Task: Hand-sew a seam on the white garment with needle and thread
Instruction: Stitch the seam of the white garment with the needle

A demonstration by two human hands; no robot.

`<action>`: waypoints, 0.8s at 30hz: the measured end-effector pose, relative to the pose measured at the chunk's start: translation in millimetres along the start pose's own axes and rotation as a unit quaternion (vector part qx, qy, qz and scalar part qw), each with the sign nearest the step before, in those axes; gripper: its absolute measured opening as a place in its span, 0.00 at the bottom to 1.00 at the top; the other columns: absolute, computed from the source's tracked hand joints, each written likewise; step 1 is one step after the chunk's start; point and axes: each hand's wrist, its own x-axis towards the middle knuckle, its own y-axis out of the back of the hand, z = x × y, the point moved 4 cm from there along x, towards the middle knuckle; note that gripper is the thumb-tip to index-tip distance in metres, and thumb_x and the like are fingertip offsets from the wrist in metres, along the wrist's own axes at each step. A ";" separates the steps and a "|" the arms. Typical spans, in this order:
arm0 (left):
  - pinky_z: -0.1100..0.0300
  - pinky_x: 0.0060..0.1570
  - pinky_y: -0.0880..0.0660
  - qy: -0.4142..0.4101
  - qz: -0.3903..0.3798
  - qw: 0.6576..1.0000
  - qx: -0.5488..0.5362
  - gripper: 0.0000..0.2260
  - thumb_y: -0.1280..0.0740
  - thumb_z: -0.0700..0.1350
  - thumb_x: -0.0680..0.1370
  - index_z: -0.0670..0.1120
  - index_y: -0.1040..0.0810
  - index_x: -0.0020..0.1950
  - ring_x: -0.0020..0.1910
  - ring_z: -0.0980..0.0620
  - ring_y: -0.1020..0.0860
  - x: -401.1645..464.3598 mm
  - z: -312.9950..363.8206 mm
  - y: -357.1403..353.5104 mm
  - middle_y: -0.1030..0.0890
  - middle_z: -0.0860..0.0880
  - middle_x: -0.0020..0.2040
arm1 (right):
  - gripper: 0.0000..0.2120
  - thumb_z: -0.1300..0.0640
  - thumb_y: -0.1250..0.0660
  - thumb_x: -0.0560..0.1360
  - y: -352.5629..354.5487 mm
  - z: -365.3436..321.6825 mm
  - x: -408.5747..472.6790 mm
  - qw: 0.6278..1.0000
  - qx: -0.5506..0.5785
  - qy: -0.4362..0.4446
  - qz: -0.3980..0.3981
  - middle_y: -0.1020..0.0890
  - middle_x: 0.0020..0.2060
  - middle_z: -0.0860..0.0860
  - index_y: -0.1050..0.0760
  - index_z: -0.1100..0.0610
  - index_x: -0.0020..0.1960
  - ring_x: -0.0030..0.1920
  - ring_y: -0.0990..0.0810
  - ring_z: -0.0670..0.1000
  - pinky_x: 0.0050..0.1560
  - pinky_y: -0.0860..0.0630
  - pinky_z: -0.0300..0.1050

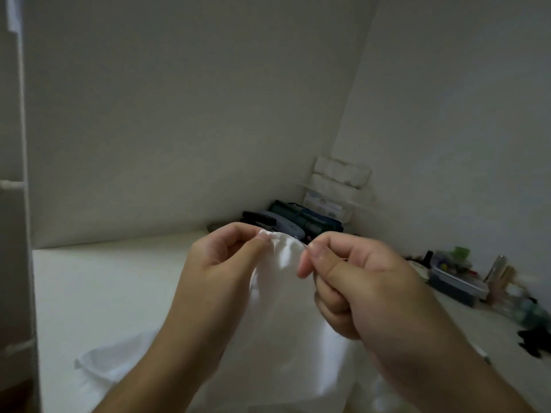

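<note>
While left hand fingers pinch white garment edge, right hand fingers pinching (needle unclear), table bare leftward

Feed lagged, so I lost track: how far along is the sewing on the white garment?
Done: I cannot tell; no finished stitches show. In hand: the left hand pinches a gathered edge of the white garment, raised above the table, while the right hand pinches something thin at that edge, probably the needle, though it is blurred. Left: seemingly most of the seam; no thread is visible.
</note>
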 end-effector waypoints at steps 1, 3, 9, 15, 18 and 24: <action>0.53 0.42 0.24 -0.007 0.000 1.000 0.002 0.08 0.30 0.44 0.82 0.47 0.13 0.45 0.39 0.53 0.19 0.0 0.5 0.1 0.14 0.46 0.40 | 0.18 0.58 0.38 0.85 -1.2 2.8 3.5 1.000 0.014 -0.001 0.003 0.37 0.23 0.50 0.20 0.55 0.37 0.23 0.43 0.47 0.23 0.43 0.35; 0.56 0.42 0.24 -0.022 -0.001 1.000 0.009 0.08 0.30 0.44 0.81 0.47 0.13 0.45 0.39 0.54 0.20 -0.1 1.1 0.3 0.14 0.46 0.40 | 0.18 0.64 0.40 0.84 -3.0 5.7 10.7 0.999 0.049 0.002 0.000 0.38 0.23 0.50 0.21 0.57 0.38 0.23 0.43 0.47 0.23 0.43 0.35; 0.64 0.34 0.26 -0.077 0.011 0.996 0.050 0.09 0.29 0.45 0.80 0.48 0.12 0.42 0.34 0.57 0.21 1.6 2.0 -0.4 0.15 0.48 0.36 | 0.08 0.59 0.37 0.75 -9.1 18.4 27.0 0.993 0.091 0.072 -0.021 0.37 0.21 0.53 0.25 0.64 0.41 0.22 0.43 0.50 0.24 0.44 0.39; 0.66 0.30 0.28 -0.121 0.029 0.987 0.101 0.08 0.28 0.46 0.79 0.47 0.15 0.41 0.30 0.57 0.22 -1.4 2.9 -4.2 0.15 0.48 0.35 | 0.08 0.59 0.37 0.75 -6.0 33.7 27.3 0.992 0.082 0.090 -0.014 0.34 0.18 0.57 0.26 0.61 0.40 0.20 0.39 0.52 0.23 0.40 0.42; 0.66 0.29 0.30 -0.132 0.034 0.985 0.106 0.08 0.28 0.47 0.79 0.47 0.16 0.41 0.29 0.56 0.23 -1.9 2.2 -4.7 0.16 0.49 0.36 | 0.07 0.60 0.37 0.74 -2.4 36.9 26.8 0.993 0.086 0.081 -0.006 0.33 0.18 0.57 0.26 0.63 0.40 0.19 0.39 0.52 0.22 0.39 0.41; 0.64 0.29 0.30 -0.145 0.028 0.982 0.121 0.09 0.26 0.50 0.80 0.49 0.18 0.43 0.29 0.56 0.23 -4.0 0.9 -5.6 0.16 0.49 0.37 | 0.08 0.61 0.36 0.74 -0.3 37.2 25.5 0.991 0.112 0.073 -0.007 0.35 0.19 0.58 0.26 0.65 0.40 0.20 0.39 0.52 0.22 0.39 0.40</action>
